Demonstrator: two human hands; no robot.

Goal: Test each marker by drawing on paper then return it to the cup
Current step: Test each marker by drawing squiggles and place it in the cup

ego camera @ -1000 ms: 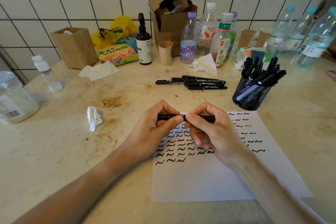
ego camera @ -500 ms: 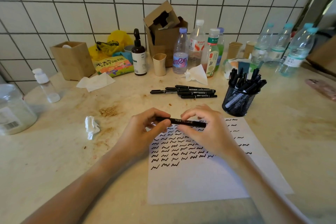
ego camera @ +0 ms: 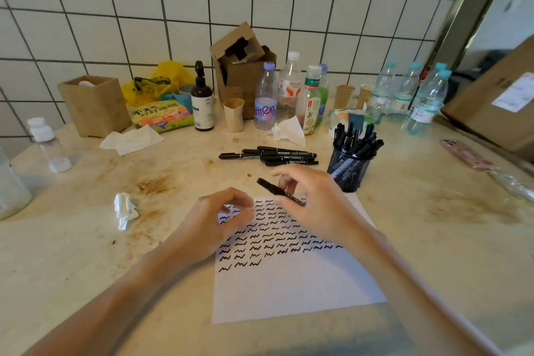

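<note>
- A black marker (ego camera: 279, 191) is pinched in the right hand (ego camera: 315, 205) over the scribbled paper (ego camera: 291, 283), tilted, seemingly for return to the mesh cup (ego camera: 348, 172) just beside it.
- The left hand (ego camera: 213, 220) is kept apart, fingers loosely curled, seemingly holding nothing.
- Loose markers (ego camera: 271, 155) are left lying behind the paper, possibly awaiting testing.

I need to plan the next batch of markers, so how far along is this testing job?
Done: the paper carries many rows of black squiggles, and the mesh cup is packed with markers.
In hand: the right hand holds one marker above the sheet; the left hand is off it, fingers curled.
Left: this marker and the loose markers beside the cup. Whether those are tested is unclear.
</note>
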